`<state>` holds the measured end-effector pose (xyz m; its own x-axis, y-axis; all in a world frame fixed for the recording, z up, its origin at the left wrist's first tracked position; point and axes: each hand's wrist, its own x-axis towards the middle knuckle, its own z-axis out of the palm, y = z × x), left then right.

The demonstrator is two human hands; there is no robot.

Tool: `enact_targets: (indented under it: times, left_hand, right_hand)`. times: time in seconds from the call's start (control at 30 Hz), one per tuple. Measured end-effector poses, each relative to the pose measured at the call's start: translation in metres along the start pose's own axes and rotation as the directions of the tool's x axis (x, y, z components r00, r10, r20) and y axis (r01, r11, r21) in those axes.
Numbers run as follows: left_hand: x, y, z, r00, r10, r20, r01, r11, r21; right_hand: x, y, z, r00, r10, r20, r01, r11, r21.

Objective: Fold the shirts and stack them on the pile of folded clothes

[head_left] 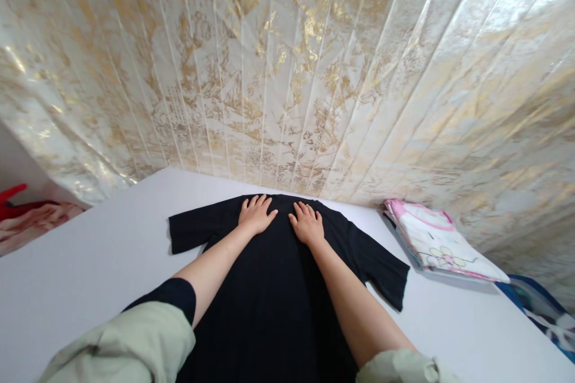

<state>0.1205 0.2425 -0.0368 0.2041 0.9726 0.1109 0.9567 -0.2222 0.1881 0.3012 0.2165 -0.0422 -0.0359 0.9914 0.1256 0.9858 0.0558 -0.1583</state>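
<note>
With the grip spread and pinching nothing, the left hand [257, 215] and right hand [308, 224] rest on the black garment [269, 287], laid out on the white surface [112, 233], sleeves already outstretched, its visible part unfolded.

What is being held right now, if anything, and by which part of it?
Nothing appears to be held. The left hand and right hand lie open on the black shirt, on its upper part between the sleeves.
</note>
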Motion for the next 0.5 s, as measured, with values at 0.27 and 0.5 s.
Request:
enact_targets:
  times: [0.27,0.5]
  left_hand:
    - [0.008,-0.005,-0.001,1.0,0.008,0.03,-0.008,1.0,0.01]
    - [0.007,-0.005,-0.003,0.999,0.01,0.031,-0.011,1.0,0.027]
  right_hand:
    - [-0.027,0.046,-0.018,0.992,0.124,-0.001,-0.124,0.991,-0.053]
    - [-0.048,0.086,-0.025,0.995,0.099,0.013,-0.099,0.995,0.002]
